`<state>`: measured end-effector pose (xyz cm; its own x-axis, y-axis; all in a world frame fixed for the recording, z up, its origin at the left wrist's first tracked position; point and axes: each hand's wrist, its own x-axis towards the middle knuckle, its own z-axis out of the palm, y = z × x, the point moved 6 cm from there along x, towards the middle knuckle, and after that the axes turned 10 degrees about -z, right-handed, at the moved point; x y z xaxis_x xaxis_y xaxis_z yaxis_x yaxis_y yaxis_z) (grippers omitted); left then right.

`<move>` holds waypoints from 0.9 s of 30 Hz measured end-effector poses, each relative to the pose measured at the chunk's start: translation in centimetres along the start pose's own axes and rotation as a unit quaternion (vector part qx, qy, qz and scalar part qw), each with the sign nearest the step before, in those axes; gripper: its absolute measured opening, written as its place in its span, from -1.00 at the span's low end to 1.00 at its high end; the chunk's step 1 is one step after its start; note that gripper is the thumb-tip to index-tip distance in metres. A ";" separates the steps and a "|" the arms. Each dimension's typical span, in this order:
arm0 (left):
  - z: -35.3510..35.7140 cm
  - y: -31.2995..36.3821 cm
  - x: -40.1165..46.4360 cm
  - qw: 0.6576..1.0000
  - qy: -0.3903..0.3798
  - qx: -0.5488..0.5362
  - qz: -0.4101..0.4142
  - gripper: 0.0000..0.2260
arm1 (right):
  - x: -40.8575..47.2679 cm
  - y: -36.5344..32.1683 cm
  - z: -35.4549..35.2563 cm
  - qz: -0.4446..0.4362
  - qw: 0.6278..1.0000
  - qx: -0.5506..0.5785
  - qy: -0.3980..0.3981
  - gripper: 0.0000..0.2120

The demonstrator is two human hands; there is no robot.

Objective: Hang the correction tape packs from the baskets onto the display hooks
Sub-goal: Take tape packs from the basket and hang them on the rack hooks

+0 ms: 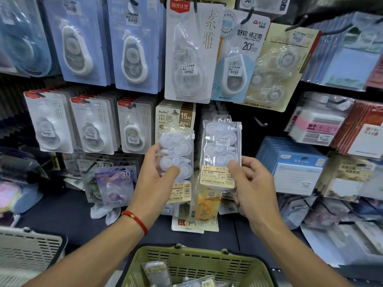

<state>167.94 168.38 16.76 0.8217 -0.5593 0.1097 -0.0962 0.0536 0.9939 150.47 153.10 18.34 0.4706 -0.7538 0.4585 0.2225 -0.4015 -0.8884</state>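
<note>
2 packs up | L hand (154,179) fingers grip left pack (176,160) | R hand (253,187) pinches right pack (220,150) (near hook (260,122))

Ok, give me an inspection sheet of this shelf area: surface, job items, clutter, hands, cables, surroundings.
Surface: dark pegboard wall with hooks, mostly full.
Job's things: two clear plastic correction tape packs, left pack and right pack, both held up at the wall; more packs in the olive green plastic basket.
Clutter: loose packs on the dark ledge.
Grips: left hand pinches the left pack; right hand pinches the right pack.
Cables: nothing seen.
Surroundings: grey plastic basket at left; sticky notes at right.
</note>
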 end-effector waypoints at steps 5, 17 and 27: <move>0.0 0.2 -0.3 1.000 -0.002 -0.009 0.004 -0.48 | 0.2 0.7 -0.3 0.027 1.000 0.003 0.008 -0.81; 2.0 0.3 -1.2 0.996 -0.083 -0.025 0.018 -0.42 | -1.0 1.5 2.9 0.015 0.975 -0.109 -0.194 -0.85; 4.1 -0.4 -1.7 0.988 -0.156 0.016 -0.006 -0.42 | 0.1 1.2 0.8 0.003 0.999 -0.007 -0.040 -0.90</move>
<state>164.25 165.92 16.12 0.6105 -0.7875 0.0852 -0.1099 0.0224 0.9937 151.42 152.95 17.28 0.5384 -0.7126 0.4498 0.2083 -0.4047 -0.8904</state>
